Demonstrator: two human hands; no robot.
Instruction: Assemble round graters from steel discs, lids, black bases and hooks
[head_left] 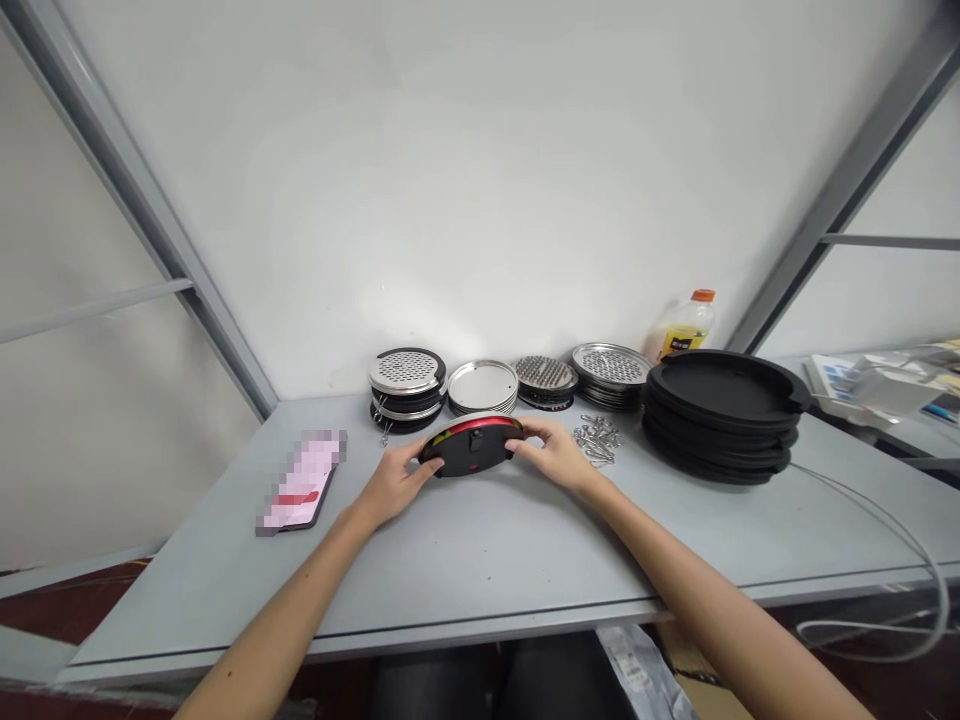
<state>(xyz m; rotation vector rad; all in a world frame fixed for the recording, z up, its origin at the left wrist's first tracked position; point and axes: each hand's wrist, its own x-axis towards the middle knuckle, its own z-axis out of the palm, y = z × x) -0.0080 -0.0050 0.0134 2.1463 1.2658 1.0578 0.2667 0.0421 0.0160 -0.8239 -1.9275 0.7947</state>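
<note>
A round black disc (474, 447) with a red and yellow-green strip along its upper edge is held tilted up over the front middle of the table. My left hand (396, 480) grips its left edge, thumb on the dark face. At the right edge, my right hand (551, 452) pinches the same disc, thumb also on that face. Behind it are a stack of plain silver discs (484, 384), a stack of black-rimmed perforated discs (407, 372) and a stack of rough-surfaced grater discs (546, 374). Small metal clips (598, 438) lie in a pile right of my right hand.
A phone (304, 485) lies on the left of the grey table (487, 570). On the right stand silver perforated plates (612, 366), a tall stack of black round trays (724, 420) and a bottle with an orange cap (688, 325). A white cable (892, 510) loops over the table's edge.
</note>
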